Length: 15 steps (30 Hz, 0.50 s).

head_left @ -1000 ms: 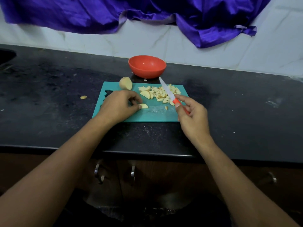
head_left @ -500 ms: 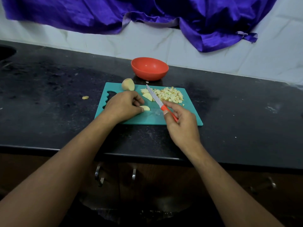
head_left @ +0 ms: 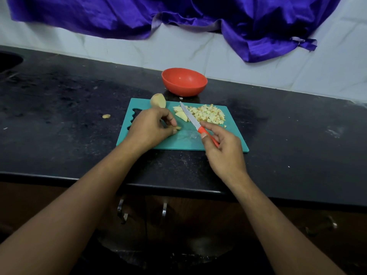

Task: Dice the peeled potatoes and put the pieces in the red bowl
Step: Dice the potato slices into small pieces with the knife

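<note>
A teal cutting board lies on the black counter. My left hand rests on it and pinches a small potato slice under its fingertips. My right hand grips a knife by its red handle, the blade pointing away and left over the board. A pile of diced potato sits at the board's far right, with two larger wedges beside the blade. A potato half stands at the board's far left corner. The red bowl behind the board holds nothing that I can see.
One stray potato piece lies on the black counter left of the board. A purple cloth hangs over the white wall behind. A dark sink edge shows at the far left. Cabinet handles sit below the counter.
My right hand has swept the knife left from the diced pile toward my left hand. The slice under my left fingers now shows less. The view has shifted slightly.
</note>
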{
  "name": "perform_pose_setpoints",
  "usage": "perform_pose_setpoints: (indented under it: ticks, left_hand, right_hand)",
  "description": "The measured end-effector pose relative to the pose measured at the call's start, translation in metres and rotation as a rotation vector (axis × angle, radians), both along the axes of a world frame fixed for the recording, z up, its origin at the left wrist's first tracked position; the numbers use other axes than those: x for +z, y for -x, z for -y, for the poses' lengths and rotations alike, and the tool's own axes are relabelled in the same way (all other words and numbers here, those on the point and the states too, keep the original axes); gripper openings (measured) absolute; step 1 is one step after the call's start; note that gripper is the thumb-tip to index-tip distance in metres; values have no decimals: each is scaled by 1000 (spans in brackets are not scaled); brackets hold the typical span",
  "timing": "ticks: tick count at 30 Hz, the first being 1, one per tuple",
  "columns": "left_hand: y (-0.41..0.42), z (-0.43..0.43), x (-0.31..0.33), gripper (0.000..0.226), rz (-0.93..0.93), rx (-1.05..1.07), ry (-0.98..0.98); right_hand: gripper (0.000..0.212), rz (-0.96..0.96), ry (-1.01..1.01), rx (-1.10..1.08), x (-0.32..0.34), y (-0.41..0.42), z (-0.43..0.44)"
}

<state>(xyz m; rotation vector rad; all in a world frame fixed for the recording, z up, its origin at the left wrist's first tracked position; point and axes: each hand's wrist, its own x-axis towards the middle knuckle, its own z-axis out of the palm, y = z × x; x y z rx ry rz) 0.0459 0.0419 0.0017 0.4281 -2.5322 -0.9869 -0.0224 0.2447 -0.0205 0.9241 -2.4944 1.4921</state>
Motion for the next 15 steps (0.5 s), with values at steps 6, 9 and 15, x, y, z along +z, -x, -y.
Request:
perform_pose_setpoints:
  ticks: [6, 9, 15]
  left_hand:
    - [-5, 7, -10, 19, -85, 45, 69]
    - [-2, 8, -11, 26, -39, 77, 165]
    - [3, 7, -6, 19, 31, 59, 169]
  right_hand:
    - [36, -33, -46, -30, 2, -4, 0]
    - [38, -167, -184, -52, 6, -12, 1]
    - [43, -327, -438, -76, 13, -22, 6]
